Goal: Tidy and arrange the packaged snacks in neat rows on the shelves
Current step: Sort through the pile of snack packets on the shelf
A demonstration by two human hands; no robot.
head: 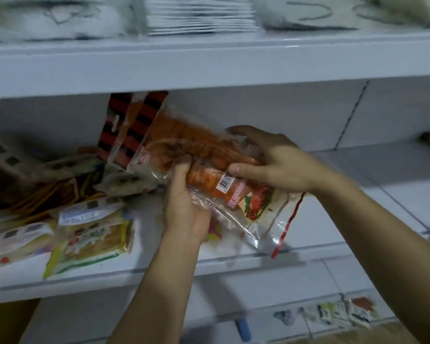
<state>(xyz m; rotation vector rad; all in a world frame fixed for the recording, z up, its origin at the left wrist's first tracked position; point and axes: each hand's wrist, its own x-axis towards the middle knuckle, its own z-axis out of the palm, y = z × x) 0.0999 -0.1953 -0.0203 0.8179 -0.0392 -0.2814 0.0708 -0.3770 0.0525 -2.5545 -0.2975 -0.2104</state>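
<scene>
A bundle of orange snack packs (209,167) is gripped above the middle shelf (358,175) by the left hand (186,207) from below and the right hand (273,162) from above. The gathering step seems in hand; next, the bundle should be squared and set down in a row beside the loose pile (60,194).

The snack packets (209,165) are clear, glossy, crinkled plastic film. Beneath them, the white shelf (320,219) looks smooth, painted, faintly shiny.
</scene>
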